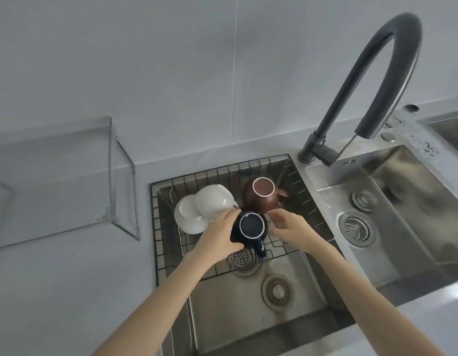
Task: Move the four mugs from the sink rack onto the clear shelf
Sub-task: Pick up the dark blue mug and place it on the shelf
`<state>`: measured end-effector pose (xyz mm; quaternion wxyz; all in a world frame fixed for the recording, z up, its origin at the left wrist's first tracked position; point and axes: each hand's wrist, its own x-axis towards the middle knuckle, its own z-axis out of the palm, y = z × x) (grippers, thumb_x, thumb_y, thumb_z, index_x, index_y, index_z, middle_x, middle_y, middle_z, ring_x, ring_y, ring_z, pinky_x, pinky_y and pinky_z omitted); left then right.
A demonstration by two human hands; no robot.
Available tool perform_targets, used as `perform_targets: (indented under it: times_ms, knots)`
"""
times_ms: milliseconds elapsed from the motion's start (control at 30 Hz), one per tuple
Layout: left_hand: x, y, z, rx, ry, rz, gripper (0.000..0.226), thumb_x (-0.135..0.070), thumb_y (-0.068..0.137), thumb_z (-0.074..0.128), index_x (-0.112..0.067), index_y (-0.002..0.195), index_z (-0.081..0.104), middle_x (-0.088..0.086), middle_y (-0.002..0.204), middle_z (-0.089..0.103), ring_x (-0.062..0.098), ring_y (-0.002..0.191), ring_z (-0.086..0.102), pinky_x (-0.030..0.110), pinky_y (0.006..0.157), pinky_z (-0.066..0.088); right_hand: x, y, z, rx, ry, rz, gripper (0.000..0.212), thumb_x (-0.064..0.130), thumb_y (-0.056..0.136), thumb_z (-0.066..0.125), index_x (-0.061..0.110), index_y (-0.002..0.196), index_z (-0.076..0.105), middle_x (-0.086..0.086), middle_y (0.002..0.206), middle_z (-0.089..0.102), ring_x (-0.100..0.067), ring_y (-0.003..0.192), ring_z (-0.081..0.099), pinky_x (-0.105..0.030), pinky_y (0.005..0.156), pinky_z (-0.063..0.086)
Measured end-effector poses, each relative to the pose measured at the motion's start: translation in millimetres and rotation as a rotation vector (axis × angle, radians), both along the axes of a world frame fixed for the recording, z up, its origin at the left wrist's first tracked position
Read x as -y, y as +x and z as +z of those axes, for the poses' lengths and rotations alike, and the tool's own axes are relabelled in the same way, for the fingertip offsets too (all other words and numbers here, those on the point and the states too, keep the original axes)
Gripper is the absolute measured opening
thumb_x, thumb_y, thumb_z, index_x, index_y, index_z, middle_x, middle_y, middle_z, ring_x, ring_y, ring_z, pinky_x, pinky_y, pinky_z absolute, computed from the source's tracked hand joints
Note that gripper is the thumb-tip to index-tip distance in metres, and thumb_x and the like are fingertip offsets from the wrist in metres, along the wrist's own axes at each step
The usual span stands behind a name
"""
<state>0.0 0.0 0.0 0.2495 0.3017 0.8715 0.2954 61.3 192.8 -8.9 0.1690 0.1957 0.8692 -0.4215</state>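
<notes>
1. Starting the first pick, by my reading: all four mugs are in the rack and the clear shelf (68,160) on the left counter holds nothing visible. Shelf sits well apart from the sink, against the wall.
2. Sink (248,304), left basin: holds the wire rack (168,242) across its far half; two drain fittings show in the bare near half. The right basin holds only its drains. Tap (392,73) arches over the divider.
3. Rack contents: two white mugs (204,209) at the left, lying tilted and nested against each other; brown mug (261,197) at the far middle, upside down, handle to the right; black mug (251,227) at the near middle, upside down, handle pointing toward the near edge.
4. Left hand (220,235): curled against the black mug's left side, fingers reaching to its far rim, thumb at the near side. Contact looks made; a firm hold cannot be confirmed.
5. Right hand (289,227): fingers loosely bent, tips just beside the black mug's right side, near the brown mug. Whether they touch either, cannot tell.
6. Next move, as judged: close on the black mug, lift clear of the white and brown ones, carry left, set it on the shelf.
</notes>
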Motion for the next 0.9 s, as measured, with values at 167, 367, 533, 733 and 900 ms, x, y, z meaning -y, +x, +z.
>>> perform_targets:
  times_ms: [167,367,533,733,900]
  knots:
    - [-5,2,-19,-0.089,-0.013,-0.011,0.085,-0.018,0.073,0.07,-0.017,0.141,0.019,0.0,0.153,0.022,0.015,0.139,0.024,0.031,0.109,0.032,-2,-6,-15,0.023,0.054,0.111,0.074,0.008,0.071,0.066,0.016,0.138,0.035,-0.008,0.134,0.054,-0.022,0.12,0.051,-0.021,0.093,0.036]
    - [-14,2,-33,-0.177,-0.055,-0.054,0.089,-0.019,0.075,0.069,-0.017,0.142,0.01,0.001,0.156,0.01,0.013,0.143,0.009,0.026,0.111,0.025,0,-11,-29,-0.007,0.044,0.132,0.085,0.008,0.064,0.073,0.016,0.139,0.032,-0.008,0.134,0.054,-0.023,0.123,0.05,-0.028,0.1,0.04]
    - [-14,-3,-31,-0.191,-0.086,-0.09,0.088,-0.023,0.075,0.068,-0.015,0.142,0.011,0.001,0.156,0.013,0.012,0.143,0.011,0.029,0.11,0.029,2,-12,-27,-0.007,0.054,0.132,0.087,0.011,0.063,0.075,0.015,0.139,0.033,-0.009,0.13,0.058,-0.023,0.12,0.053,-0.027,0.097,0.04]
    - [-12,-4,-21,-0.217,-0.079,-0.113,0.087,-0.022,0.075,0.068,-0.013,0.142,0.013,0.004,0.155,0.014,0.014,0.143,0.012,0.03,0.112,0.026,1,-11,-17,-0.048,0.087,0.134,0.087,0.016,0.061,0.077,0.015,0.138,0.037,-0.007,0.125,0.061,-0.021,0.117,0.055,-0.022,0.094,0.04]
    - [-6,-5,-1,-0.287,0.029,-0.087,0.087,-0.019,0.07,0.073,-0.01,0.14,0.022,0.008,0.152,0.024,0.019,0.14,0.024,0.034,0.107,0.035,2,-10,12,-0.155,0.068,0.106,0.082,0.012,0.061,0.079,0.013,0.134,0.043,-0.006,0.121,0.064,-0.018,0.113,0.058,-0.019,0.093,0.04]
